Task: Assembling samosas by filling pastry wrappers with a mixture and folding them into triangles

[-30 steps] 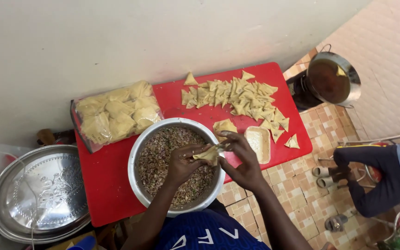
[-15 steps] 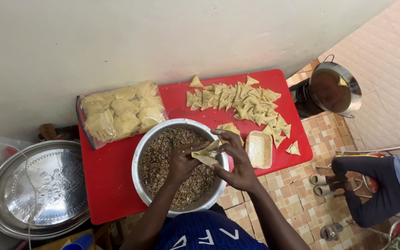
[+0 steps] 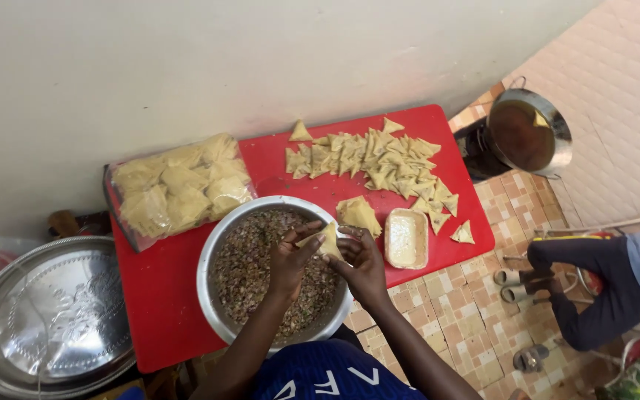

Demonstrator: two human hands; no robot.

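Both my hands hold one folded pastry cone [image 3: 327,241] over the right side of a large metal bowl [image 3: 212,252] filled with a brown minced mix [image 3: 250,263]. My left hand [image 3: 290,259] pinches the cone from the left and my right hand [image 3: 361,263] cups it from the right. The bowl rests on a red table [image 3: 157,311]. A small stack of flat pastry sheets [image 3: 358,213] lies just beyond my right hand, beside a small rectangular tub of pale paste [image 3: 406,238].
Many folded triangles [image 3: 372,159] lie across the far side of the table. A clear bag of pastry [image 3: 179,187] sits at the left. A silver tray [image 3: 46,318] lies left of the table, a pan of oil [image 3: 527,133] far right. Another person's leg [image 3: 594,274] stands on the tiled floor.
The view has shifted slightly. My hands stay over the bowl and keep working the same pastry cone, which now stands more upright between them.
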